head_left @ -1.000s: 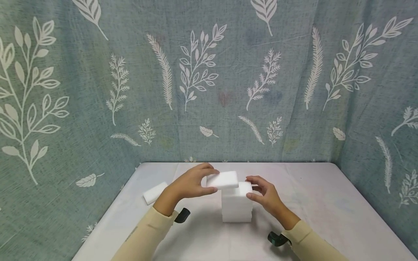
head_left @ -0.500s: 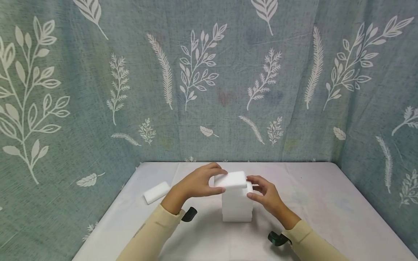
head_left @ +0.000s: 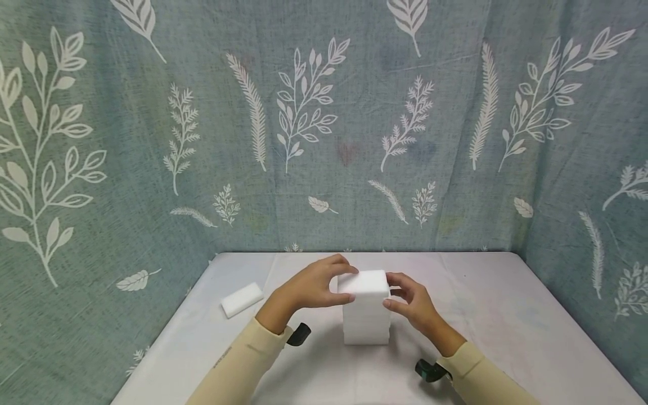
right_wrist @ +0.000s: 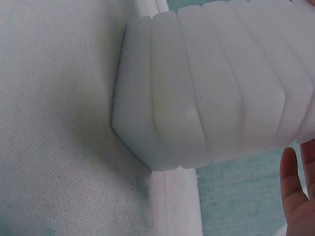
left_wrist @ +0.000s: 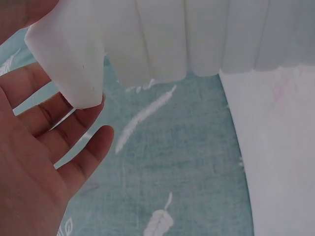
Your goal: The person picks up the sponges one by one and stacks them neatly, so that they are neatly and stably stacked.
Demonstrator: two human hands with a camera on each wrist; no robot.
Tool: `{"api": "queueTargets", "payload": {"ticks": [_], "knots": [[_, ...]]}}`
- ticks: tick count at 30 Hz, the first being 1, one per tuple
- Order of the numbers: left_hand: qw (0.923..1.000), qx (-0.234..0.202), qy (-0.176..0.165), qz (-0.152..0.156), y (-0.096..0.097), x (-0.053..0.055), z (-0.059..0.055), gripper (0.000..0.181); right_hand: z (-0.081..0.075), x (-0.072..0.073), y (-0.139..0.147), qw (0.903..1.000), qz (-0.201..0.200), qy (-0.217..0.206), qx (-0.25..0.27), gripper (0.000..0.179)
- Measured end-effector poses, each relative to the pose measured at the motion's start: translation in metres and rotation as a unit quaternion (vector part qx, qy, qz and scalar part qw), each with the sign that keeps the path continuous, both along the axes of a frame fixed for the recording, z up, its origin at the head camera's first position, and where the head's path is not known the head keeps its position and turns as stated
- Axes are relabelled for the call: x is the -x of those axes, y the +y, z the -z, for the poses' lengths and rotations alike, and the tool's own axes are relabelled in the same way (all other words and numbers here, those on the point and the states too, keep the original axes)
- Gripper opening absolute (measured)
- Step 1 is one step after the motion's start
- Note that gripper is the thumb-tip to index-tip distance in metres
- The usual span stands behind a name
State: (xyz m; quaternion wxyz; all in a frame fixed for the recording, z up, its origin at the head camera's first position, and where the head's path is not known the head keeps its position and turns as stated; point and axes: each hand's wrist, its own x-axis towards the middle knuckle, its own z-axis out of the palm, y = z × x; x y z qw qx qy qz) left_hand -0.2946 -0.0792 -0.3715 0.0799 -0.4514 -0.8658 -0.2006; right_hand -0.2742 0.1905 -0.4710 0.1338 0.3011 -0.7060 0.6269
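A stack of white sponge blocks (head_left: 367, 329) stands upright on the table. My left hand (head_left: 314, 285) grips the topmost sponge (head_left: 368, 280) by its left end, thumb in front and fingers behind. In the left wrist view, that sponge (left_wrist: 74, 61) tilts against the stack (left_wrist: 165, 44), leaving a wedge-shaped gap at one side. Around the stack's upper right end is my right hand (head_left: 415, 301), its thumb at the front and fingers at the far side. The right wrist view shows the layers (right_wrist: 216, 93) slightly uneven, with fingers (right_wrist: 291, 184) beside the upper blocks.
One more white sponge (head_left: 242, 300) lies flat on the left part of the white table (head_left: 481, 315). Leaf-patterned blue-green cloth (head_left: 349, 129) hangs behind the table and along both sides. A dark camera piece (head_left: 430, 370) juts from under the right wrist.
My left hand has carried its sponge rightward and lowered it over the stack, where it now lines up with the blocks below. My right hand has stayed nearly still at the stack.
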Motion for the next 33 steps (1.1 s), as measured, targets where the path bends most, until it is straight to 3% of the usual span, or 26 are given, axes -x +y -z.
{"api": "queueTargets", "payload": {"ticks": [13,22,33], "knots": [[0.9999,0.013,0.003,-0.002,0.007,0.0,0.006,0.048,-0.004,-0.004,0.001,0.9995,0.025,-0.005,-0.02,0.055],[0.9998,0.018,0.012,0.0,0.008,0.0,0.008,0.047,0.004,0.0,0.005,1.0,-0.009,-0.001,0.003,0.054],[0.9999,0.009,0.009,0.004,0.005,0.001,0.011,0.051,0.004,-0.002,0.004,0.9998,-0.013,-0.011,0.008,0.052]]}}
